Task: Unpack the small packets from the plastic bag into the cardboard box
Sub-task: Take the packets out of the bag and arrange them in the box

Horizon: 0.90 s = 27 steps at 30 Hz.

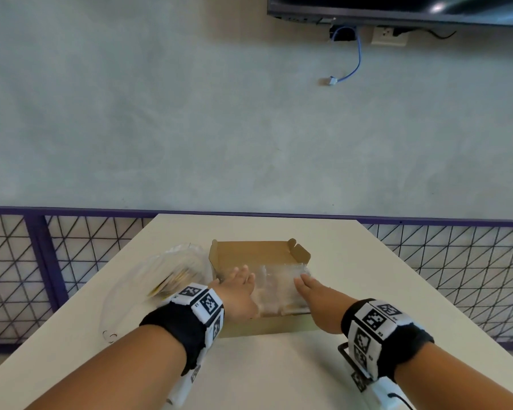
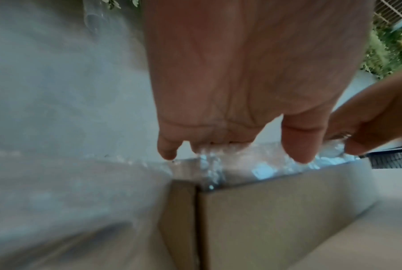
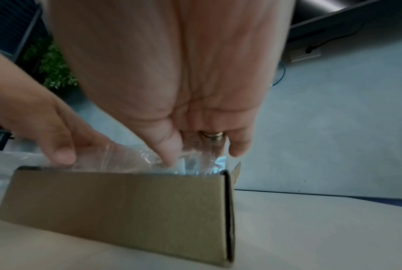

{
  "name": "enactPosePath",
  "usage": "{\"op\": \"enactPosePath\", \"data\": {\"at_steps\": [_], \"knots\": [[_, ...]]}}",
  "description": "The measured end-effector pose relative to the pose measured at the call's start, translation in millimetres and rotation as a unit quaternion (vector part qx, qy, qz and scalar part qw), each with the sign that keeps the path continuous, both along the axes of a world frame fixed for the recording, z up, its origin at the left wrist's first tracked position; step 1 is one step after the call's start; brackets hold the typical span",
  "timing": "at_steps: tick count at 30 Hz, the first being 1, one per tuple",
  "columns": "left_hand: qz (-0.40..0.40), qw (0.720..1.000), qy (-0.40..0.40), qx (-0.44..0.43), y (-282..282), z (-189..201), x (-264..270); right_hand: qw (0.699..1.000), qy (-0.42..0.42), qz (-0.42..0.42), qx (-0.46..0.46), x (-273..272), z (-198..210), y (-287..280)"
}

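Observation:
An open cardboard box (image 1: 249,253) stands mid-table, filled with clear small packets (image 1: 276,288). My left hand (image 1: 240,284) lies with straight fingers on the left side of the packets, and my right hand (image 1: 308,287) lies the same way on their right side. In the left wrist view my left hand (image 2: 230,151) points down onto the packets (image 2: 264,169) above the box wall (image 2: 276,210). From the right wrist, my right hand (image 3: 202,155) dips into the packets (image 3: 125,159) over the box (image 3: 125,210). The clear plastic bag (image 1: 160,273) lies left of the box with yellow contents inside.
The white table (image 1: 367,276) ends just behind the box. A purple rail with wire mesh (image 1: 42,261) runs behind and beside it. A screen (image 1: 397,7) and a loose blue cable (image 1: 356,60) hang on the far wall.

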<state>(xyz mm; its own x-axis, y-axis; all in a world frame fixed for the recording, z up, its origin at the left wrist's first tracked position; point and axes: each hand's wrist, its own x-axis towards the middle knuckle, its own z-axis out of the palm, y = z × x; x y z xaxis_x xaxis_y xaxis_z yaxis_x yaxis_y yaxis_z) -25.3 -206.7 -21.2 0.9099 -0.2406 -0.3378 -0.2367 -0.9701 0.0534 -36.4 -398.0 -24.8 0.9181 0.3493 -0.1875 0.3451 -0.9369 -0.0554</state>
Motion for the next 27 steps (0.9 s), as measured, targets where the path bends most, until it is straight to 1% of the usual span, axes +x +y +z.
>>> {"op": "enactPosePath", "data": {"at_steps": [3,8,11,13,16,18,20,21,25,27], "knots": [[0.003,1.000,-0.013,0.000,-4,-6,-8,1.000,-0.018,0.004,0.000,6,-6,2],[0.021,0.996,-0.052,0.071,2,-8,-13,1.000,0.016,-0.002,-0.016,9,-11,8],[0.021,0.994,-0.063,0.089,6,-9,-15,1.000,0.017,-0.010,-0.006,13,-12,7],[0.016,0.995,-0.076,0.067,9,-9,-15,1.000,0.004,-0.013,0.006,12,-7,9],[0.000,0.993,-0.115,-0.009,6,-3,-15,0.999,-0.026,-0.009,0.044,8,5,15],[0.007,0.991,-0.128,-0.049,1,0,-14,0.996,-0.039,-0.005,0.082,7,11,22],[0.014,0.992,-0.119,-0.051,-1,2,-14,0.993,-0.039,-0.005,0.112,10,15,30],[0.019,0.993,-0.111,-0.046,0,2,-14,0.993,-0.035,-0.009,0.112,13,15,35],[0.061,0.995,-0.071,-0.038,12,0,-12,0.997,0.017,-0.039,0.072,23,16,56],[0.076,0.994,-0.059,-0.055,18,-2,-13,0.997,0.038,-0.032,0.066,24,14,67]]}}
